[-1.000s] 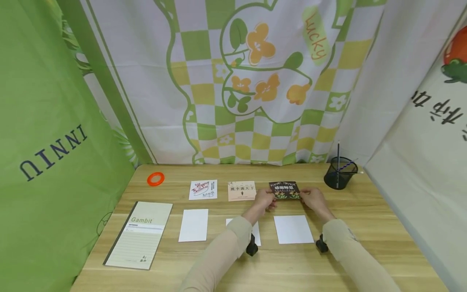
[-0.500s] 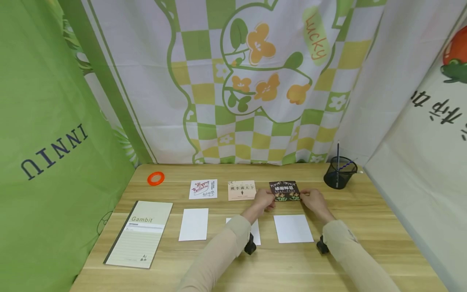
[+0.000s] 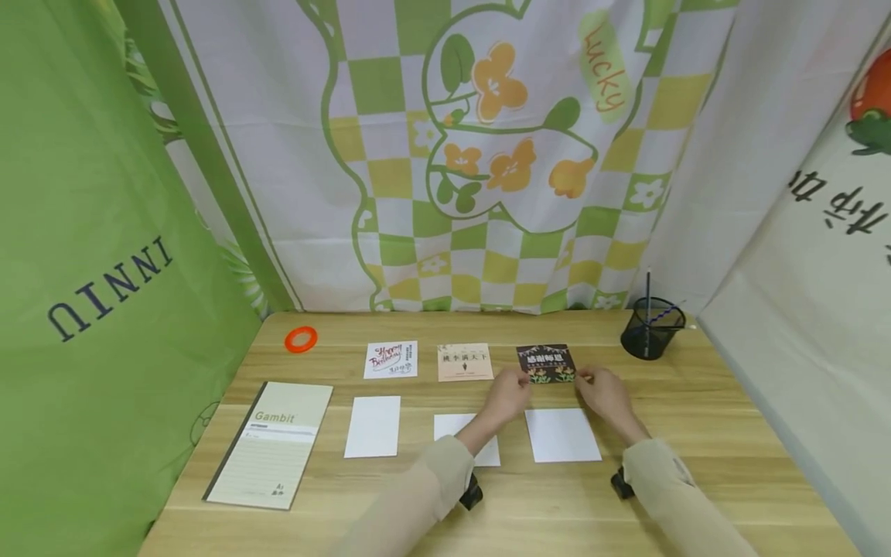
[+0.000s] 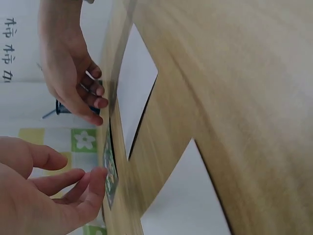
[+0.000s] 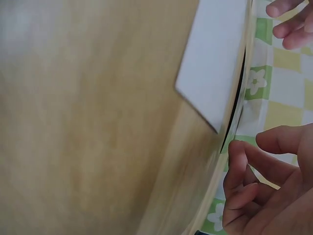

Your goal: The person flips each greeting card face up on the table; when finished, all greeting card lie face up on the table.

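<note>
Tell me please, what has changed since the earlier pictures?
The left hand and right hand have drawn slightly back, away from the dark card; neither grips it now. The dark card, white papers, notebook and pen cup stayed in place.

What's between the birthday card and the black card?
Head view: the beige card lies between them; the left hand is at the near left corner of the black card.

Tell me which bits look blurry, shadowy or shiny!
Head view: the left sleeve is smeared, and the dark card's tiny print is too fuzzy to read; left wrist view: a dark shadow edges the farther white card; right wrist view: the table is blurry, with pale shine at top left.
</note>
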Demonstrator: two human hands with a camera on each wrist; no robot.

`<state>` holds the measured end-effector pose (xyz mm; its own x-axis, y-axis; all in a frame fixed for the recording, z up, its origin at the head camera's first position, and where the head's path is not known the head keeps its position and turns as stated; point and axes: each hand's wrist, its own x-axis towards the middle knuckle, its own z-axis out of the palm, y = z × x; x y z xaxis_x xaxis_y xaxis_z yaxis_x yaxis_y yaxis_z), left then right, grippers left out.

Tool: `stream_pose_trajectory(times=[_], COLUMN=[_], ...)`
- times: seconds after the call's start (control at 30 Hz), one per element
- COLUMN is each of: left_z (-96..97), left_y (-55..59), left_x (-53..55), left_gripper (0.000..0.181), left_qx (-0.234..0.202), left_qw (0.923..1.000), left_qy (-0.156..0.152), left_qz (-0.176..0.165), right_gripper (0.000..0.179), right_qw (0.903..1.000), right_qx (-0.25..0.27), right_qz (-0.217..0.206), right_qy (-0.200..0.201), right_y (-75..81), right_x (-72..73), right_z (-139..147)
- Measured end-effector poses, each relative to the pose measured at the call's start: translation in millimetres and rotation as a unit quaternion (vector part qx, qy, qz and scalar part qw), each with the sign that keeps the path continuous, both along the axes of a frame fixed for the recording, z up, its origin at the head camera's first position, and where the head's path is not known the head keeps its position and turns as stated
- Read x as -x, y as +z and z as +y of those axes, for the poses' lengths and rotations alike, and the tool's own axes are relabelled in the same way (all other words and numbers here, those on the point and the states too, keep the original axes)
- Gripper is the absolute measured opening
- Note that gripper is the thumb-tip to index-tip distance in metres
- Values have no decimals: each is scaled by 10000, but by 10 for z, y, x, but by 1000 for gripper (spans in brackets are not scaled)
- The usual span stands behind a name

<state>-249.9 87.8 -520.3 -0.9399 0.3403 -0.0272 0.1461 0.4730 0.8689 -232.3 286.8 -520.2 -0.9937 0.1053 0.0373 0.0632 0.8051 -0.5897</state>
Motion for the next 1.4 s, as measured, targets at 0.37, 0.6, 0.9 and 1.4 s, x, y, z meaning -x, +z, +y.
stream_pose_trajectory(times=[0.37,0.6,0.9,1.4], left_z=[-31,-64,-89,-15], left_y=[72,102,-27,-232], left_x=[-444,-709,-770,-860], left_gripper=[29,30,37,52], left_qx=[1736,2473,3129,3368], left_qw=[9721,9478,9212,8935], left_qy=[-504,-656,-764,-800], left_qz=[1493,1906,2182,2860], right_gripper=[30,30,32,35], right_qw=[9999,9998,9995,9988], right_qx=[125,192,236,-231], right_qz=[0,46,74,199], right_qy=[-48,52,198,391], right_y=[49,64,89,15], right_x=[-136,-242,-412,-565], right_z=[-32,-64,-93,-99])
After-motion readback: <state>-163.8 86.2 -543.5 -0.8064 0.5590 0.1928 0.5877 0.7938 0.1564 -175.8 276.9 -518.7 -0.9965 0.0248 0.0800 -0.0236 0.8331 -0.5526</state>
